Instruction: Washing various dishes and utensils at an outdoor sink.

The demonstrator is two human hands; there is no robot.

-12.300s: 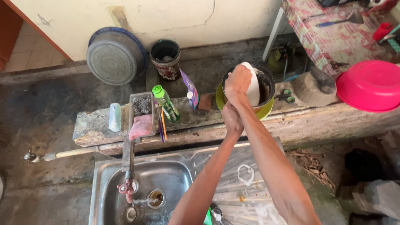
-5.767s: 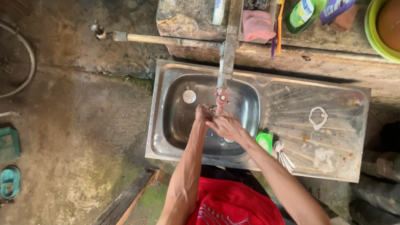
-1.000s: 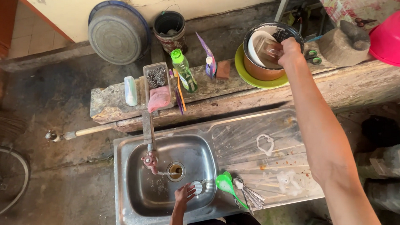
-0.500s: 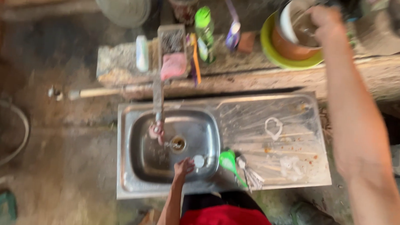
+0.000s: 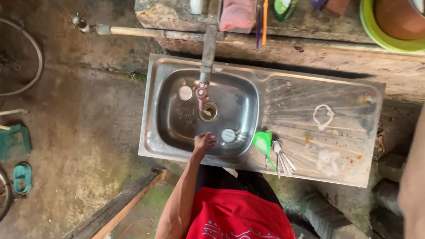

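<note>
Steel sink sits low under the ledge, drainboard streaked with soap scum. Left hand rests empty at the basin's near edge, fingers loosely spread, just beside the round plug. Right hand is out of frame; only the forearm shows, grip unknowable. Risk: green spoon and metal spoons could get knocked off the rim.

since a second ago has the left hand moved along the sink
No. The left hand stays at the sink's near rim, beside the round plug, as before.
</note>
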